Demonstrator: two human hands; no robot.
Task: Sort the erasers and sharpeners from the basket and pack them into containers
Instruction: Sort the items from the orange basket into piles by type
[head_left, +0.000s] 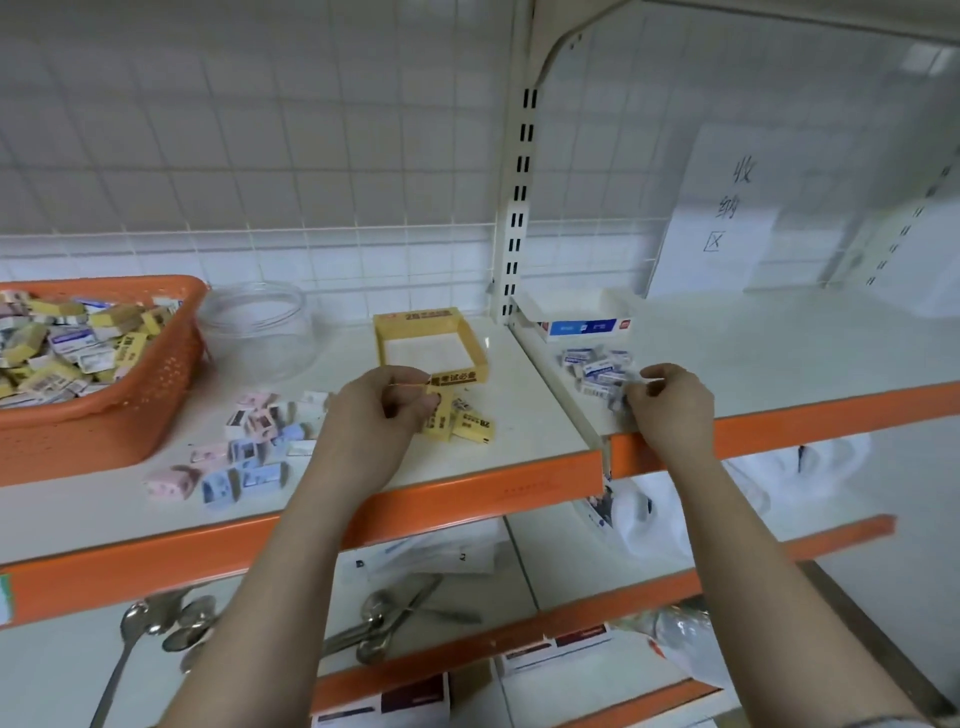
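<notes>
**Both hands curled at the sorted piles**

Orange basket of erasers sits far left. Left hand pinches a yellow eraser before the yellow box. Right hand grips blue-white erasers below the white box.

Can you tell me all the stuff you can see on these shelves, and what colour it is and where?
basket: one, orange, left of top shelf, full of mixed packs
jar: one, clear, right of the basket
yellow box: one, open, middle of shelf
white box: one, blue and red label, right shelf at the back
pink and blue packs: many, loose, in front of the jar
yellow packs: a few, in front of the yellow box
blue-white packs: a small pile, right shelf
paper sign: one, white, back right
spoons: several, silver, lower shelf
left hand: fingers curled, over the yellow packs
right hand: fingers curled, at the blue-white packs
</notes>
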